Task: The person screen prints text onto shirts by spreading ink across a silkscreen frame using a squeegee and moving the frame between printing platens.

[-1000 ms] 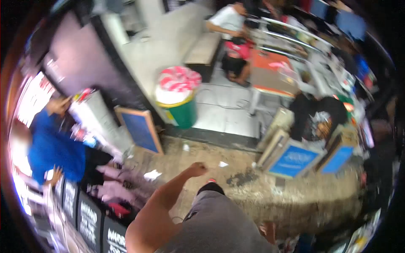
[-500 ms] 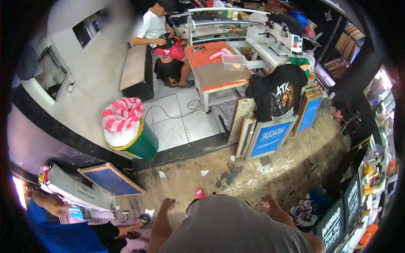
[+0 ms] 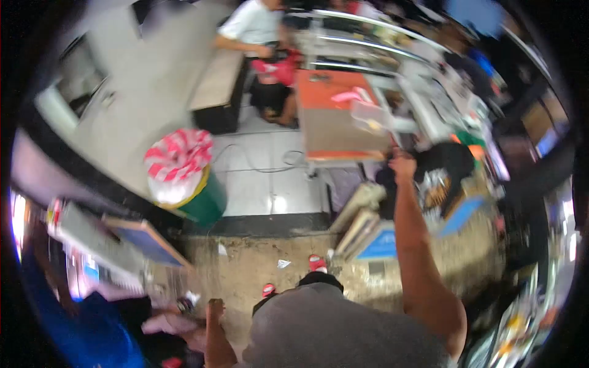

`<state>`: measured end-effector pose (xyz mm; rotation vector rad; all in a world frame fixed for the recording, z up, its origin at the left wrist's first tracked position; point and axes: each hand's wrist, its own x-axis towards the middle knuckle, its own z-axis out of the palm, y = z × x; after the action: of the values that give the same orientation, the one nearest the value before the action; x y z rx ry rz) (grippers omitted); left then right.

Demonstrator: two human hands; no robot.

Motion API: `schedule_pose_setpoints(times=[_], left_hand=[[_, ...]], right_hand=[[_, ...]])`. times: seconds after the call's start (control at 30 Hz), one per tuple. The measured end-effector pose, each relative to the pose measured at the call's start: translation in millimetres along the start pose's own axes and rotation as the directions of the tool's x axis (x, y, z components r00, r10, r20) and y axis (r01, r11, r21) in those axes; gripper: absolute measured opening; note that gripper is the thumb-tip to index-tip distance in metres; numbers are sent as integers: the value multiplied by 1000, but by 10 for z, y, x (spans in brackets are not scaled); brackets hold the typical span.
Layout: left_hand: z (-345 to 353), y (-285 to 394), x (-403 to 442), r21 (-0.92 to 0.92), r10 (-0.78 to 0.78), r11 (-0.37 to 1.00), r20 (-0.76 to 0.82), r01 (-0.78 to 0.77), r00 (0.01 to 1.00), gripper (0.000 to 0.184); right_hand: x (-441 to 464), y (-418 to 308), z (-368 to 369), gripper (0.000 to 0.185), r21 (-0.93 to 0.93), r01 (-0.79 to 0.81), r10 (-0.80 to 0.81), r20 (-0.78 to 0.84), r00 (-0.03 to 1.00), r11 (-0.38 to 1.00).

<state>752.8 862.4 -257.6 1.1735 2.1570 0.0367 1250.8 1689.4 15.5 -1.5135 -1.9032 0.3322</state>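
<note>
Black shirt point(image 3: 455, 161) is at about 1 o'clock from me, by the blue-faced frames point(image 3: 377, 246), and my right hand point(image 3: 403, 165) is stretched out to its 9 o'clock edge, too blurry to tell if that grip's apart or clamped on anything. Left hand point(image 3: 215, 309) is low at my 9 o'clock, can't tell its grip either. Worktop point(image 3: 334, 135) is at 12, clear tub point(image 3: 370, 116) on its 3 o'clock side
</note>
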Motion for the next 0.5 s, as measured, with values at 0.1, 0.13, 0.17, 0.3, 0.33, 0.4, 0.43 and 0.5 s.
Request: schedule_pose_setpoints(times=[0.1,0.13,0.17,0.3,0.33,0.4,0.43,0.5], left_hand=[[498,391,-1017,690,-71,722,137,-44,988,60],[642,607,-1332,729,53,684,-20,-22,998,63],[1102,708,-1599,174,-469,872,31,457,883,54],[959,2454,-2362,-474,-895,319,135,821,425,40],[942,2702,-2429,-518,-897,209,236,829,373,42],[1094,3004,-2473,-562,-888,74,338,824,310,43],[1250,3116,-2502,-565,-839,55,421,824,345,45],[1339,3214,-2404,-572,-778,21,506,820,373,47]], right_hand=[[814,-162,635,22,-168,159,-123,203,971,973],[945,-309,914,23,-191,224,-166,279,946,956],[1054,-312,1229,23,-208,285,-202,345,917,936],[1388,-460,2009,26,-228,402,-274,441,855,887],[1456,-441,2058,27,-226,418,-291,438,850,880],[1593,-326,2076,29,-219,434,-319,415,852,874],[1616,-285,2048,31,-204,439,-339,389,857,875],[1645,-315,1982,33,-136,467,-398,352,847,874]])
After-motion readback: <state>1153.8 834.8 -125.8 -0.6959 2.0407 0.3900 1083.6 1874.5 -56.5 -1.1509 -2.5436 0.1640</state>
